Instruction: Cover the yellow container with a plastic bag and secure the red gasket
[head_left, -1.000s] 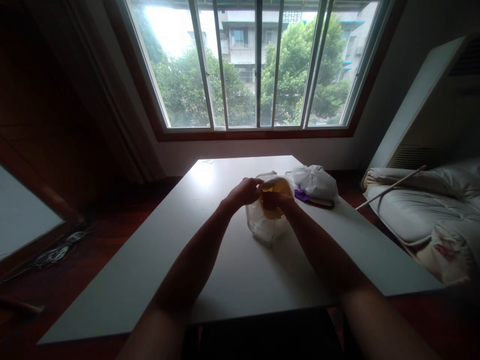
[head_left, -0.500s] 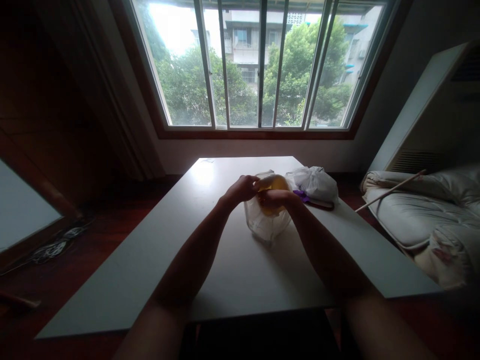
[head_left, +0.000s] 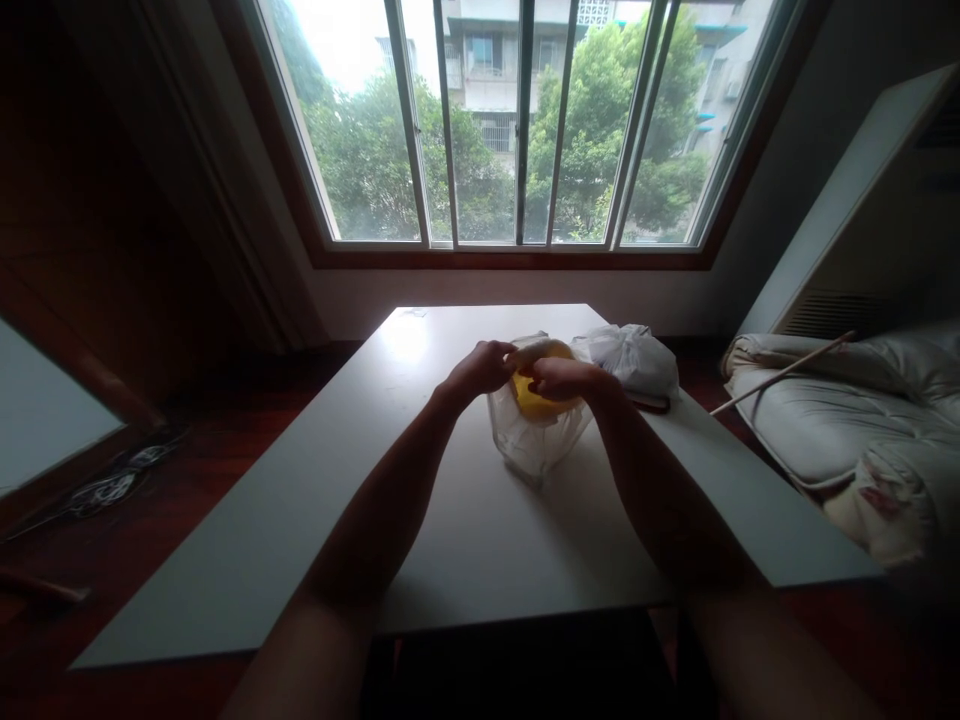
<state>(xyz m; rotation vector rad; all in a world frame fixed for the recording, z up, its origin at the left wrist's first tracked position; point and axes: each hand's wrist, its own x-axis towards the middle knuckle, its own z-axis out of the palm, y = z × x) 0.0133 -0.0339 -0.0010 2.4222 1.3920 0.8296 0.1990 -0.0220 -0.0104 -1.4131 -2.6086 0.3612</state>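
Hands meet above the far half of the white table [head_left: 285,540], a little right of its middle line, as the head view shows. There the left hand [head_left: 481,368] has its thumb and fingers pinched on the edge of a yellow item [head_left: 536,406], thin-looking and curved, while the right hand [head_left: 564,379] lies against the same item from the other side, fingers bent toward the left hand; whether those fingers grip it or only touch it, I cannot tell. The yellow item sits at the upper part of a clear plastic bag [head_left: 536,456], which rests crumpled on the table; whether it is inside the bag's mouth or folded over it, I cannot make out. Toward the table's far right edge, just beside the clear bag, stands a bunched white bag [head_left: 637,362], with the end of a dark reddish item [head_left: 656,406] showing beneath it. Past the table's right side lies a pale padded cushion [head_left: 799,405], a thin stick [head_left: 780,374] slanting across it. Beyond the table's far edge is a window [head_left: 480,215] with trees outside, and on the floor left of the table lie tangled cables [head_left: 112,490].
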